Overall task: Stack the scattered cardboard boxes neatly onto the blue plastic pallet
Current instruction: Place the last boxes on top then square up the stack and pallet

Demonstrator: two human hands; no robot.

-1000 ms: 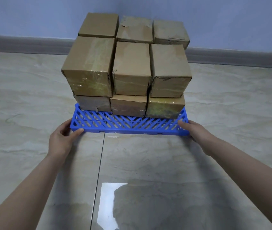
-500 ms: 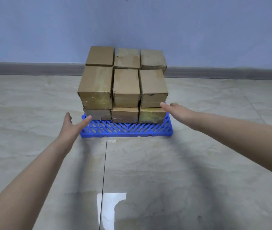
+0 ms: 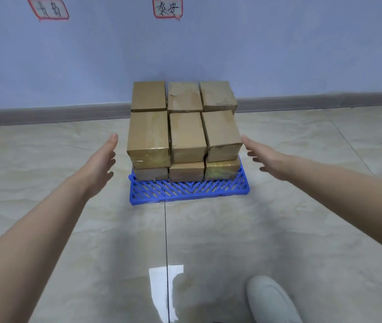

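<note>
on the floor by the wall: a blue pallet (image 3: pixel 185 191) lies flat on the tiled floor (image 3: pixel 45 164), its far end near the grey baseboard (image 3: pixel 52 114).
stack: cardboard boxes (image 3: pixel 187 136) sit on the pallet in two layers, three across, packed side by side and touching; six tops show in the upper layer and three fronts in the lower one.
pallet front: a strip of blue lattice shows in front of the lower boxes.
left hand: the left hand (image 3: pixel 102 164) hangs in the air just left of the stack, palm turned toward it, apart from the boxes.
left fingers: the fingers (image 3: pixel 113 141) are straight and loosely spread, holding nothing.
right hand: the right hand (image 3: pixel 262 157) is just right of the stack, its fingers straight and slightly spread, holding nothing; cannot tell whether the longest fingertip touches the upper front-right box.
wall: two red-edged handwritten signs (image 3: pixel 167 8) hang on the pale blue wall (image 3: pixel 301 54).
near edge: a pale shoe (image 3: pixel 271 301) stands at lower right, beside a bright patch of light (image 3: pixel 162 287) on the tile.
</note>
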